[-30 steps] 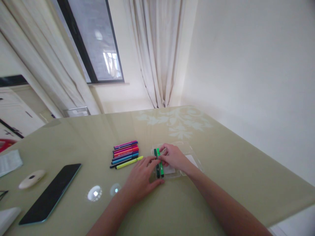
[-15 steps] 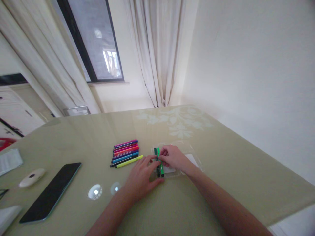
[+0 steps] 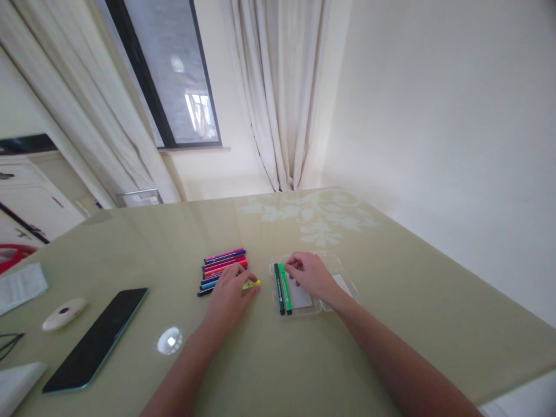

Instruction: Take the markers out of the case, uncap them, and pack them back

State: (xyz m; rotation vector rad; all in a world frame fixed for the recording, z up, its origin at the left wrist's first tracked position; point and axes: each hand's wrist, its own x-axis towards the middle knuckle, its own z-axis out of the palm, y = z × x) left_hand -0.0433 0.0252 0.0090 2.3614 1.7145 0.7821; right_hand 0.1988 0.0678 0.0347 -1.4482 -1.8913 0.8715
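Observation:
My left hand (image 3: 229,296) is over the near end of a row of felt-tip pens (image 3: 217,266), thumb and fingers closed around a yellow felt-tip pen (image 3: 252,285) whose end pokes out to the right. A dark green felt-tip pen (image 3: 278,289) and a light green felt-tip pen (image 3: 285,289) lie side by side in the left part of an open clear plastic case (image 3: 319,311). Beside the light green pen's far end rests my right hand (image 3: 309,277), its fingers curled in with no pen seen in them. The left hand hides part of the row.
A black-screened phone (image 3: 98,339) lies on the left of the glossy table (image 3: 412,289). Beyond it are a white oval object (image 3: 64,314), a folded white tissue (image 3: 21,286) and a dark cable (image 3: 11,344). A wall (image 3: 456,145) runs along the right side.
My left hand has left the green pens in the case and moved left to the yellow pen. My right hand stays by the case, slightly off the light green pen.

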